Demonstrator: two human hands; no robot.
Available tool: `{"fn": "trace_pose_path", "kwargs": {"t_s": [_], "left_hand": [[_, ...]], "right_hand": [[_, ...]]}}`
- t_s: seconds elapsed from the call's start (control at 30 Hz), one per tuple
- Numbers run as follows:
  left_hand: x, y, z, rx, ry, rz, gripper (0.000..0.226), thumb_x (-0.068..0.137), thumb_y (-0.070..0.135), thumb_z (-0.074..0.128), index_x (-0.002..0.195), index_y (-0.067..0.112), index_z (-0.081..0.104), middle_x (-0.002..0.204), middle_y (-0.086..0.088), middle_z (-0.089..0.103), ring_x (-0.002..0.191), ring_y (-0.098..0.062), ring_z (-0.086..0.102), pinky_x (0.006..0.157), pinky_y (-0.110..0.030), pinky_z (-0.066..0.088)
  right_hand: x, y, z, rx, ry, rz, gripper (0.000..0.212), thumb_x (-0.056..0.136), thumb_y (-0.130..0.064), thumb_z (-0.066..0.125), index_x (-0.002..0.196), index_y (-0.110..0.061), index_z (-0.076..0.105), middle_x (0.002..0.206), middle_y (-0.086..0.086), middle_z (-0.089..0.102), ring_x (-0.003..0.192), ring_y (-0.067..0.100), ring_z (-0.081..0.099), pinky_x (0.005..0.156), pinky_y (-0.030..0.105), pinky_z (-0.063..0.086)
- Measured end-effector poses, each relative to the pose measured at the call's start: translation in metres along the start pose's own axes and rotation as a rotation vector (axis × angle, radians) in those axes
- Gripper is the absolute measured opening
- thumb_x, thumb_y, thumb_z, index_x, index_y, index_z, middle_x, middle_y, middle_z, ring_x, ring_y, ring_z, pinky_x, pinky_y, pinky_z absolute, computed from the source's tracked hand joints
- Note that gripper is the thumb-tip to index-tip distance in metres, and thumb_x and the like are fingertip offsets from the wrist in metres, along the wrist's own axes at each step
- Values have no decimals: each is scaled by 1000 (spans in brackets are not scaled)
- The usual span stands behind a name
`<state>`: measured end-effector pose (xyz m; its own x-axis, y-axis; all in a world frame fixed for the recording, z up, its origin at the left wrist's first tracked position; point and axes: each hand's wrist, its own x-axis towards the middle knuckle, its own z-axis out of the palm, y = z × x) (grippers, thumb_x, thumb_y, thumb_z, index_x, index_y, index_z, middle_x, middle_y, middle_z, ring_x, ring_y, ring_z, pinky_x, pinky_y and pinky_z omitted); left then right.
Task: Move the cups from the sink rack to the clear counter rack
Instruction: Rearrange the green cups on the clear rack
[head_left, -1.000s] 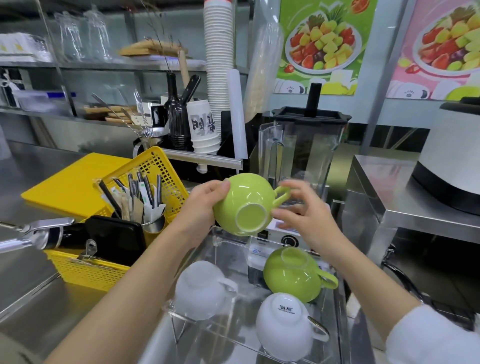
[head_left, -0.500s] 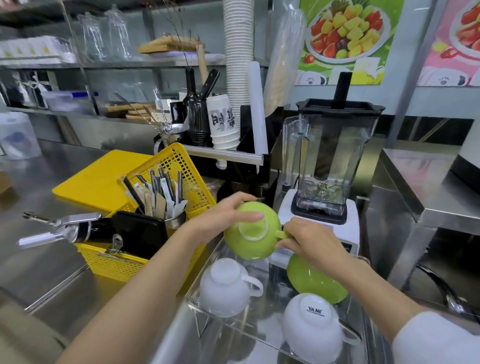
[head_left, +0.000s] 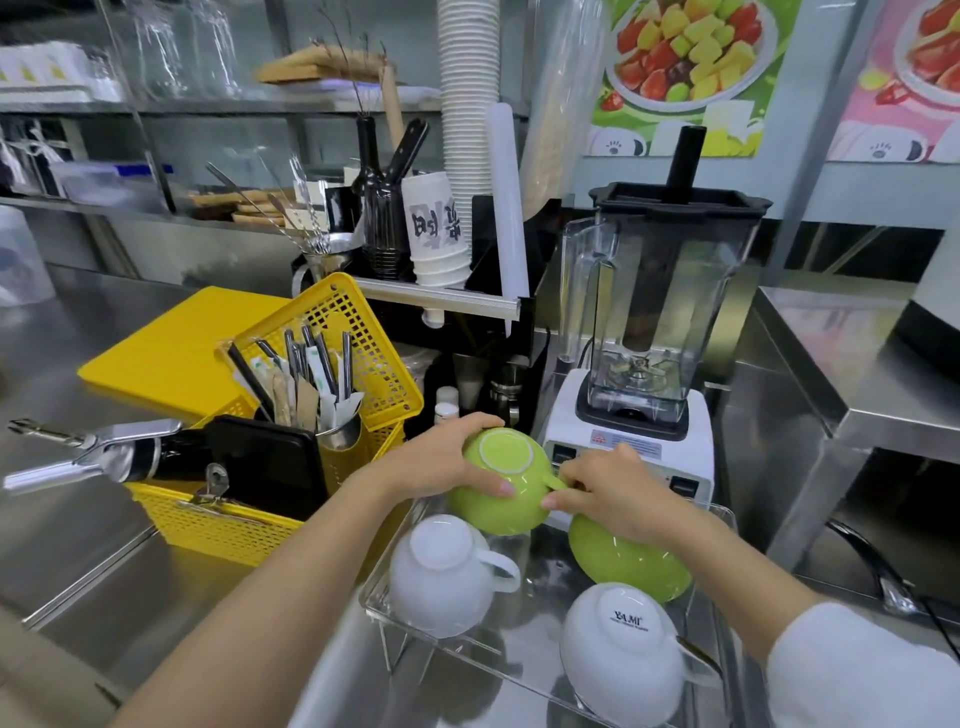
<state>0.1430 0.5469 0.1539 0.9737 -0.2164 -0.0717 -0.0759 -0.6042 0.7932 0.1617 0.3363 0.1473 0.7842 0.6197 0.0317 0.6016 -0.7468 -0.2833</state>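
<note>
A green cup (head_left: 501, 486) is upside down at the far left corner of the clear rack (head_left: 457, 647). My left hand (head_left: 447, 460) grips its body from the left and my right hand (head_left: 605, 493) pinches its handle. Whether the cup rests on the rack or hovers just above it I cannot tell. Three more cups sit inverted on the rack: a white one (head_left: 441, 574) at the left, a second green one (head_left: 628, 564) partly under my right wrist, and a white one (head_left: 621, 654) nearest me.
A yellow basket (head_left: 260, 525) with cutlery, a black phone and a metal tool stands left of the rack. A blender (head_left: 649, 338) stands just behind it. A steel counter (head_left: 852, 374) rises at the right. A tap handle (head_left: 872, 566) sticks up at the right.
Both hands have lowered the green cup from above the rack down to its far left corner, turning it base up. The view has shifted rightward.
</note>
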Motion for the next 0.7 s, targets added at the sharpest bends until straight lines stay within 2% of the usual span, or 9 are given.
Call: {"fn": "trace_pose_path", "kwargs": {"t_s": [0.1, 0.2, 0.23, 0.27, 0.33, 0.4, 0.47, 0.57, 0.7], "left_hand": [[4, -9, 3, 107, -31, -60, 84, 62, 43, 79, 134, 31, 37, 129, 4, 52, 119, -19, 49, 102, -39, 43], [6, -18, 6, 234, -38, -95, 86, 61, 55, 72, 135, 33, 34, 138, 2, 47, 139, -29, 22, 116, -46, 17], [7, -18, 7, 260, -36, -91, 84, 65, 54, 71, 137, 32, 34, 141, 2, 45, 141, -30, 15, 115, -46, 9], [6, -18, 7, 276, -37, -94, 81, 69, 52, 71, 137, 30, 33, 143, 1, 43, 142, -30, 12, 114, -45, 8], [8, -18, 7, 283, -51, -114, 78, 70, 50, 71, 137, 32, 34, 142, 1, 43, 139, -31, 16, 111, -45, 16], [10, -22, 7, 272, -70, -130, 80, 62, 58, 70, 132, 37, 37, 137, 4, 47, 134, -30, 29, 109, -46, 29], [11, -24, 7, 245, -80, -139, 85, 54, 65, 69, 130, 40, 39, 135, 6, 49, 129, -27, 37, 107, -47, 34], [11, -27, 9, 232, -87, -131, 95, 50, 69, 64, 135, 39, 35, 143, 6, 43, 133, -28, 34, 110, -49, 30], [7, -29, 12, 325, -57, -103, 97, 62, 66, 60, 144, 30, 23, 153, 5, 26, 141, -30, 20, 115, -50, 18]], "right_hand": [[6, 7, 7, -57, -52, -4, 47, 86, -49, 51, 56, -21, 27, 59, -6, 33, 60, 4, 30, 84, 32, 13], [10, 8, 10, -98, -66, -24, 47, 87, -49, 49, 56, -21, 27, 60, -6, 34, 71, 13, 34, 84, 33, 13], [10, 7, 10, -112, -72, -25, 47, 87, -49, 48, 56, -20, 27, 60, -6, 35, 75, 17, 34, 83, 33, 14], [11, 6, 10, -121, -83, -21, 46, 88, -49, 46, 56, -20, 28, 60, -6, 35, 76, 18, 33, 83, 32, 14], [13, 5, 10, -153, -114, -11, 45, 90, -48, 44, 56, -21, 30, 60, -6, 36, 77, 19, 34, 83, 33, 13], [14, 5, 10, -186, -132, -5, 44, 91, -47, 42, 56, -22, 31, 61, -6, 37, 78, 19, 34, 82, 35, 13], [15, 4, 10, -205, -139, -2, 44, 92, -45, 41, 55, -22, 31, 61, -6, 37, 79, 20, 34, 81, 35, 13], [15, 3, 10, -210, -133, 3, 45, 92, -44, 42, 54, -22, 31, 61, -6, 36, 79, 20, 34, 82, 36, 12], [13, 1, 10, -237, -110, 14, 45, 91, -46, 43, 55, -20, 34, 62, -6, 37, 82, 20, 36, 90, 41, 18]]}}
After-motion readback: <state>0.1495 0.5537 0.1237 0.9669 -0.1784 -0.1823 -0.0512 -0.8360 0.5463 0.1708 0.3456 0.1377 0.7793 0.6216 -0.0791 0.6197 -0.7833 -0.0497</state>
